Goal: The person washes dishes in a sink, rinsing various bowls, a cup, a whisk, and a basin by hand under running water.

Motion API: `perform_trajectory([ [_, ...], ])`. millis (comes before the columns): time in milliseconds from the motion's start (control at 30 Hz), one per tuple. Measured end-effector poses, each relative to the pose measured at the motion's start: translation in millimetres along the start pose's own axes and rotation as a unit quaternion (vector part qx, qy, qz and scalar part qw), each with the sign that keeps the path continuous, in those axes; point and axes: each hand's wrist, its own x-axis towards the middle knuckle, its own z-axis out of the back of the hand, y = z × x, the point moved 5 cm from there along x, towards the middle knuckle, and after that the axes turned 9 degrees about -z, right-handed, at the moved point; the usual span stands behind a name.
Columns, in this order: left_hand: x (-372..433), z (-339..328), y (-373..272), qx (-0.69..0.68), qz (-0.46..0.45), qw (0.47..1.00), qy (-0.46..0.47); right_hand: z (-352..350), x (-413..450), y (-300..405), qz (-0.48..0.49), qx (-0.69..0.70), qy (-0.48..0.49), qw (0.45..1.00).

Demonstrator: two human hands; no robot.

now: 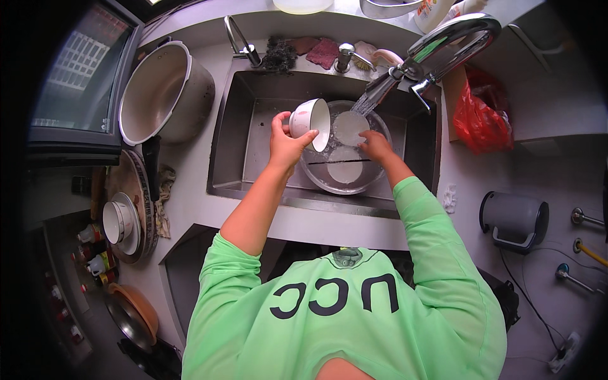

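Observation:
My left hand (286, 148) grips a white bowl (308, 124) with pink marks, tilted on its side above the sink, its mouth facing right. Below it, a round metal basin (308, 178) stands in the stainless steel sink (256, 156). Two round whitish bowls show in the basin: an upper bowl (349, 127) and a lower bowl (345, 166). The fingers of my right hand (375, 145) are at the right rim of the upper bowl; I cannot tell whether they grip it. Water runs from the chrome faucet (382, 88) into the basin.
A large pot (161, 92) with a black handle stands left of the sink. Stacked bowls (116, 221) sit on a plate farther left. Behind the sink are a black scrubber (279, 53), a red cloth (324, 53) and a soap dispenser (345, 58). A red plastic bag (482, 114) lies right.

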Motion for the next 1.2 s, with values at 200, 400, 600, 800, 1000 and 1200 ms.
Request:
perform_trajectory([
  [200, -13.5, 10.8, 27.6, -0.041, 0.050, 0.997, -0.044, -40.5, 15.1, 1.0, 0.049, -0.276, 0.090, 0.956],
  [400, -36.9, 17.6, 2.1, -0.169, 0.126, 0.977, 0.022, -63.4, 24.2, -13.7, 0.125, -0.360, 0.015, 0.924],
  [600, -57.3, 66.9, -59.3, -0.513, 0.121, 0.850, 0.000, -60.5, 19.8, -8.5, 0.087, -0.288, 0.015, 0.954],
  [800, -78.1, 195.7, -125.2, -0.533, -0.102, 0.822, -0.173, -30.6, 22.8, -3.1, -0.043, -0.024, -0.042, 0.998],
  [1000, -102.5, 347.6, -104.7, -0.520, -0.163, 0.751, -0.373, -32.8, 36.1, -24.4, 0.014, 0.077, -0.086, 0.993],
  [1200, -136.6, 462.8, -80.1, -0.347, -0.101, 0.736, -0.573, -47.4, 45.3, -38.4, -0.114, 0.505, 0.011, 0.855],
])
